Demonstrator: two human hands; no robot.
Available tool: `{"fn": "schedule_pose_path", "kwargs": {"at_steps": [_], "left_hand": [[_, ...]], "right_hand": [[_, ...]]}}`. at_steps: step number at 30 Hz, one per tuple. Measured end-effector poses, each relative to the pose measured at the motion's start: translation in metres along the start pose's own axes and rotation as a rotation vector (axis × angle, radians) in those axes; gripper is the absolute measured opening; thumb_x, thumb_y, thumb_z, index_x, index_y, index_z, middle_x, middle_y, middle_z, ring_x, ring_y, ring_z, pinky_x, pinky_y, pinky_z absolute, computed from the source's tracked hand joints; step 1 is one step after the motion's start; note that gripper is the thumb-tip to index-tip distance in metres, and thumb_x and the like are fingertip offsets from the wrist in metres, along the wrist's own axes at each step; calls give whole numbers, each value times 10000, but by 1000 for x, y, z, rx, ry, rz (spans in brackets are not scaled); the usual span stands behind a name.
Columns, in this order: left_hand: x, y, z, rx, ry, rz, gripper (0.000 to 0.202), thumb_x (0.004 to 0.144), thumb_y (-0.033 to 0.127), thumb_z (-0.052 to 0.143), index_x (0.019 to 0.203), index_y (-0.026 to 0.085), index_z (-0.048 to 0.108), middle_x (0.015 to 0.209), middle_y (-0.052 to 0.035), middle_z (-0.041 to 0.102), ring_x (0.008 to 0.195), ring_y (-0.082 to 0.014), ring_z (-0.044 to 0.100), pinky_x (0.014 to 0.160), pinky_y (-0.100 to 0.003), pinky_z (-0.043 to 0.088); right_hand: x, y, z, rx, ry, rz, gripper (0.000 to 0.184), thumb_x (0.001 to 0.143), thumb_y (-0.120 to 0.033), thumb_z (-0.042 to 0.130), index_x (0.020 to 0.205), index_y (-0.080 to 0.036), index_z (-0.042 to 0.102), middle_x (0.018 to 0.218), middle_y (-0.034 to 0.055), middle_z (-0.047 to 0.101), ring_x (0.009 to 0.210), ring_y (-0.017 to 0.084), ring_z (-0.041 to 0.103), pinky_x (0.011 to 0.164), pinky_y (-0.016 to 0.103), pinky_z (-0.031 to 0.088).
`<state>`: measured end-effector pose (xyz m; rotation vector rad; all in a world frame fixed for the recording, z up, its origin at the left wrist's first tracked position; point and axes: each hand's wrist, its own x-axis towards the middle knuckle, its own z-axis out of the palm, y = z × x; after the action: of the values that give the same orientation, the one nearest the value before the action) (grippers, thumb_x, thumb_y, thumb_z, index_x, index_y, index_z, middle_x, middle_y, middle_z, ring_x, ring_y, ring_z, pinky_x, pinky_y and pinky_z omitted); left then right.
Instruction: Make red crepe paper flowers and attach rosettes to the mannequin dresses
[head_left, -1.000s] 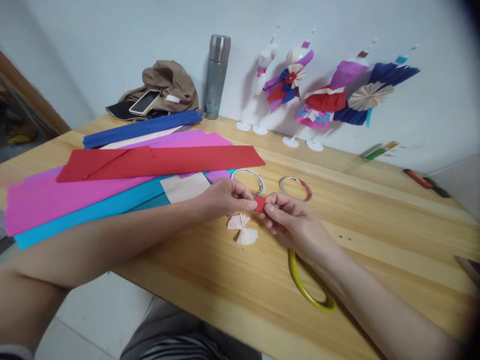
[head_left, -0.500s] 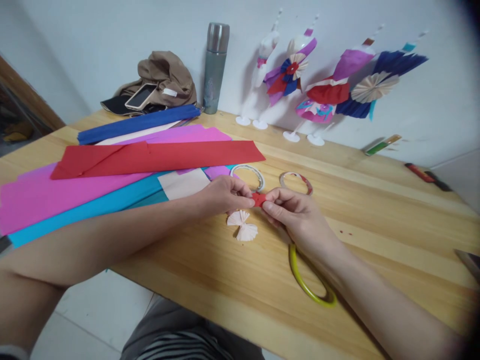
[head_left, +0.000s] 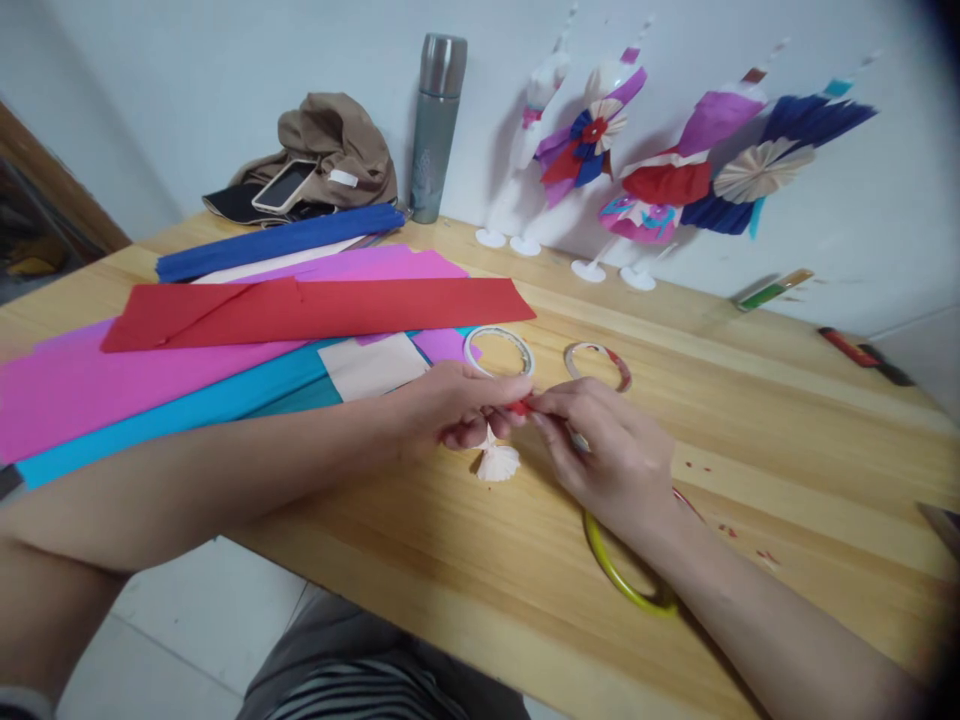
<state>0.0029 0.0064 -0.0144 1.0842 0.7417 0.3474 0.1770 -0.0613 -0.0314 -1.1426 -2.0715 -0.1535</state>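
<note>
A small red piece (head_left: pixel 520 407) is being worked in the air over a table (head_left: pixel 420 540), clock directions being taken from that piece, with twelve pointing to the wall (head_left: pixel 225 70). The left hand (head_left: pixel 459 402), at nine, and the right hand (head_left: pixel 609 440), between three and four, are both pinching thumb and fingertips together on the red piece (most of it is hiding under the fingers). For sound handling, one hand should be steadying an edge while the other is shaping in light, short pinches, since thin material would probably be tearing under a hard pull. A pale pleated fan (head_left: pixel 498 464) is lying at seven, a white ring (head_left: pixel 468 350) at eleven, a yellow ring (head_left: pixel 601 560) at five. Compared with half a second earlier, less red is showing, the right hand is turning its knuckles upward, the left fingers are masking the fan's upper wing, and more red scraps (head_left: pixel 727 530) are appearing toward four.
</note>
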Motion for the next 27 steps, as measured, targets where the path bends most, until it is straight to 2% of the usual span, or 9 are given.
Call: {"fn": "schedule_pose_path", "kwargs": {"at_steps": [2, 4, 7, 9, 12, 15, 21, 27], "left_hand": [[1, -2, -1, 20, -1, 26, 295, 821, 307, 631, 599, 120, 572, 430, 42, 468, 342, -18, 323, 359, -176, 165], [2, -2, -2, 81, 26, 66, 265, 809, 252, 626, 585, 130, 556, 361, 61, 407, 338, -21, 313, 366, -164, 184], [1, 0, -3, 206, 59, 134, 226, 812, 243, 605, 617, 132, 578, 362, 65, 435, 339, -27, 337, 376, -159, 239], [1, 2, -3, 308, 83, 163, 227, 810, 237, 596, 609, 132, 580, 362, 66, 443, 345, -32, 363, 390, -158, 276], [0, 3, -2, 440, 112, 193, 225, 796, 229, 592, 594, 131, 584, 368, 64, 451, 366, -40, 403, 409, -157, 298], [0, 4, 0, 496, 113, 202, 220, 786, 227, 582, 589, 129, 594, 381, 61, 457, 382, -39, 405, 411, -154, 287], [-4, 6, 2, 500, 108, 186, 190, 759, 236, 560, 605, 137, 609, 400, 57, 479, 402, -46, 418, 424, -156, 313], [-4, 1, 5, 493, 160, 207, 166, 739, 260, 610, 631, 135, 593, 440, 61, 487, 435, -48, 437, 425, -163, 276]], "right_hand": [[-1, 0, 1, 38, 11, 29, 154, 871, -99, 555, 920, -237, 606, 797, 60, 658, 713, 191, 610, 630, 337, 480], [-2, 0, 0, 145, 27, 200, 155, 879, -134, 562, 972, -247, 614, 828, 56, 672, 694, 186, 611, 631, 343, 486], [0, -1, -2, 387, 6, 504, 125, 892, -233, 573, 999, -251, 634, 848, 58, 689, 722, 205, 638, 623, 354, 493], [2, -2, -3, 523, -58, 604, 115, 886, -297, 586, 957, -246, 662, 805, 55, 685, 742, 221, 649, 620, 356, 492], [3, -3, -1, 666, -112, 655, 102, 850, -327, 632, 886, -253, 692, 760, 38, 682, 729, 212, 645, 644, 356, 497], [2, -3, 4, 741, -55, 697, 56, 807, -315, 683, 829, -267, 702, 774, 29, 700, 711, 196, 630, 664, 351, 495], [6, -2, 4, 763, -17, 808, 114, 718, -318, 763, 705, -250, 671, 592, -8, 596, 517, 136, 469, 516, 303, 383], [4, -1, 8, 826, -6, 828, 117, 717, -319, 766, 705, -248, 673, 585, -15, 574, 503, 122, 445, 495, 291, 356]]}}
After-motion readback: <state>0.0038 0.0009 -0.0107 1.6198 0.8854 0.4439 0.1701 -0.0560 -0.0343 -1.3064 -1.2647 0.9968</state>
